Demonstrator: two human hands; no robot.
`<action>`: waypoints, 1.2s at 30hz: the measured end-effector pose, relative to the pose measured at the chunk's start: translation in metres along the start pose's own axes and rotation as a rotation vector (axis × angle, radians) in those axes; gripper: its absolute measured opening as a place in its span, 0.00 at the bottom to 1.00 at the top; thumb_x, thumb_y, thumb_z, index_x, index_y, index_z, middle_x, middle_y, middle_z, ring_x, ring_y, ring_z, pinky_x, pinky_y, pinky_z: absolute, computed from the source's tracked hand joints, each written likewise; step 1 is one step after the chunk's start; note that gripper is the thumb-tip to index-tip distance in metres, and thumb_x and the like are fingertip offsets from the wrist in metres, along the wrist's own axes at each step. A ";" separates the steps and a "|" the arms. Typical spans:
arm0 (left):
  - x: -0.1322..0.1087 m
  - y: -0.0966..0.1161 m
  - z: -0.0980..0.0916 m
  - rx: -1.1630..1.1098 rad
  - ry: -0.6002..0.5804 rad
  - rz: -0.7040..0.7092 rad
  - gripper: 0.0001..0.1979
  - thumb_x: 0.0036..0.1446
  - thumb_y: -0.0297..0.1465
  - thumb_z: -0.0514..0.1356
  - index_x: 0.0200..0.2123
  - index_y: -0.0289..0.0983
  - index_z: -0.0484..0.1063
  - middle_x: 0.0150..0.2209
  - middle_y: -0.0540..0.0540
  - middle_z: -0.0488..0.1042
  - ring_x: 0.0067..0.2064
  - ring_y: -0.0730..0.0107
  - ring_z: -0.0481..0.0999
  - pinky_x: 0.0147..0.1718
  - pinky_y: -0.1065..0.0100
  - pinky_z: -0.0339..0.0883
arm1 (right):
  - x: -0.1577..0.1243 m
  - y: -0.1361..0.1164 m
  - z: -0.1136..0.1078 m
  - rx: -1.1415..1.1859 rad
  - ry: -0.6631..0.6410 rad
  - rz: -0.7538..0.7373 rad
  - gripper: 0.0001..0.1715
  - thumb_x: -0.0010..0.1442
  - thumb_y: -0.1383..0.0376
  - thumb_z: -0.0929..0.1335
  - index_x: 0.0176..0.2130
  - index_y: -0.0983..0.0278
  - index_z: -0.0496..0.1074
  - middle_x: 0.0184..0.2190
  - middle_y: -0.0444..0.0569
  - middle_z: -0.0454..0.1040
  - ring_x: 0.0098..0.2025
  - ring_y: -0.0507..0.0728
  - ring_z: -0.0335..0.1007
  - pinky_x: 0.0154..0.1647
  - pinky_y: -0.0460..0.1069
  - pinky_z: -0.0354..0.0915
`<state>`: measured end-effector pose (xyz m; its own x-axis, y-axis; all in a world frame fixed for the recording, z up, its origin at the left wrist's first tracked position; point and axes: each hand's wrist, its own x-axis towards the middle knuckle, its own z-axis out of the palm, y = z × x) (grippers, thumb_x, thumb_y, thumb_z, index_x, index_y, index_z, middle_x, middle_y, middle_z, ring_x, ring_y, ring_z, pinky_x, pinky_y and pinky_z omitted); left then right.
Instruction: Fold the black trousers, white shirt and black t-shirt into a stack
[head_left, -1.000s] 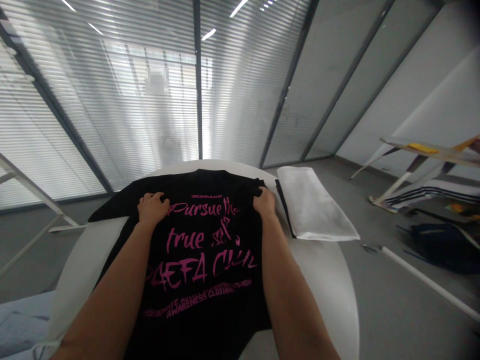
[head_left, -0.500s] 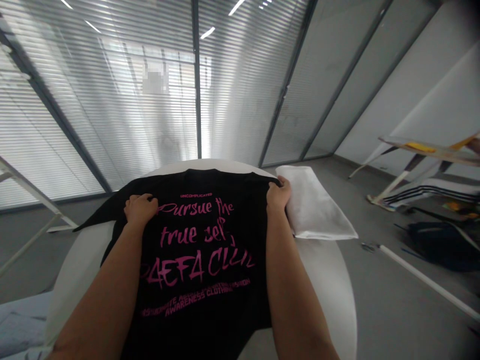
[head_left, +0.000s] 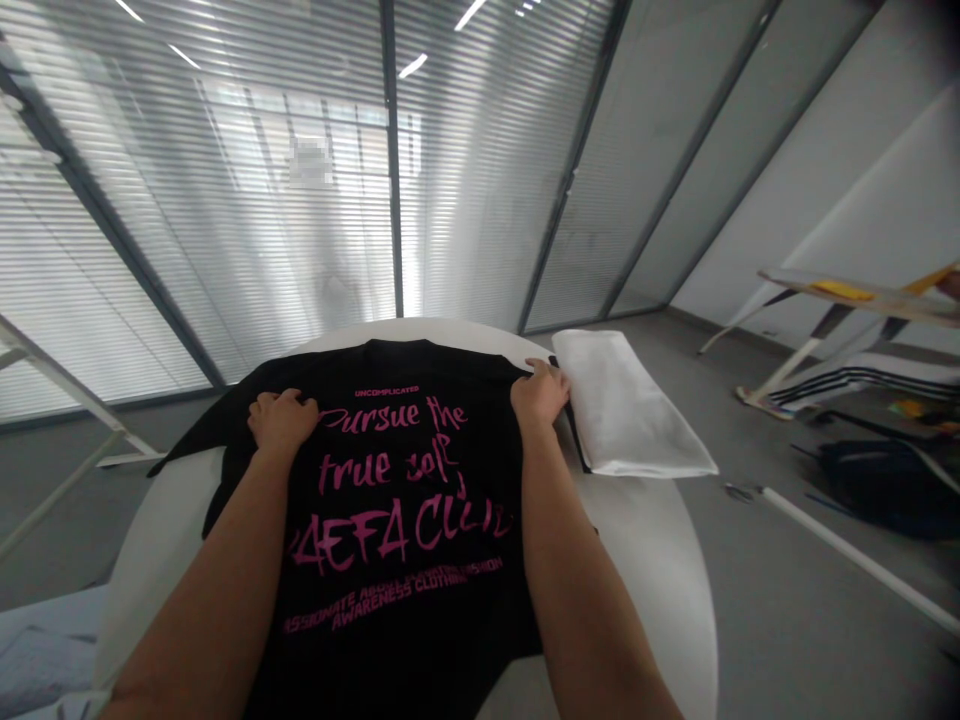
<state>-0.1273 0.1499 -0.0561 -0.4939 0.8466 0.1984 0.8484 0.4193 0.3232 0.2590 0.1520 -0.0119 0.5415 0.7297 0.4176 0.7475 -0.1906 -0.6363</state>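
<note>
White table (head_left: pixel 645 570), black T-shirt (head_left: pixel 405 600) under both hands (head_left: pixel 282 420) (head_left: pixel 537 392)

Pale daylight comes through white slatted blinds (head_left: pixel 225 200) behind glass partitions (head_left: pixel 675 170). Strip lights (head_left: pixel 411 66) reflect above, a white wall (head_left: pixel 847 190) rises on the right, and a grey floor (head_left: pixel 787 620) holds a folding table (head_left: pixel 832 300).

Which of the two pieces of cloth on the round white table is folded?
The plain white cloth, folded into a long flat rectangle; the black T-shirt with pink lettering lies spread out.
</note>
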 end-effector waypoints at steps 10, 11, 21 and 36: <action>-0.005 0.006 0.003 0.010 0.011 0.018 0.27 0.56 0.41 0.52 0.55 0.37 0.72 0.55 0.28 0.64 0.57 0.37 0.63 0.54 0.47 0.57 | -0.018 -0.015 0.035 -0.125 -0.563 -0.255 0.23 0.63 0.60 0.61 0.55 0.56 0.71 0.55 0.50 0.72 0.58 0.64 0.63 0.60 0.63 0.55; -0.005 0.006 0.003 0.003 0.012 0.016 0.27 0.56 0.41 0.52 0.55 0.38 0.72 0.55 0.28 0.64 0.57 0.37 0.63 0.54 0.47 0.57 | -0.019 -0.011 0.039 -0.165 -0.609 -0.249 0.25 0.63 0.58 0.61 0.58 0.56 0.69 0.60 0.50 0.67 0.62 0.65 0.58 0.62 0.66 0.51; 0.006 -0.003 -0.014 -0.155 0.025 -0.103 0.21 0.56 0.37 0.52 0.47 0.39 0.78 0.48 0.32 0.74 0.52 0.40 0.71 0.48 0.48 0.64 | -0.012 0.006 0.043 -0.110 -0.333 -0.009 0.43 0.61 0.59 0.63 0.70 0.65 0.46 0.70 0.64 0.43 0.68 0.71 0.46 0.64 0.65 0.50; 0.006 -0.031 -0.038 -0.255 0.144 -0.401 0.25 0.54 0.37 0.54 0.51 0.26 0.71 0.56 0.19 0.64 0.59 0.25 0.61 0.49 0.35 0.53 | -0.030 -0.009 0.055 0.089 -0.576 -0.497 0.18 0.60 0.68 0.64 0.47 0.60 0.77 0.51 0.46 0.76 0.55 0.54 0.70 0.59 0.48 0.60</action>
<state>-0.1641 0.1297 -0.0303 -0.8083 0.5738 0.1321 0.5215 0.5935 0.6131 0.2152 0.1682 -0.0543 -0.1546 0.9475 0.2800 0.8035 0.2855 -0.5224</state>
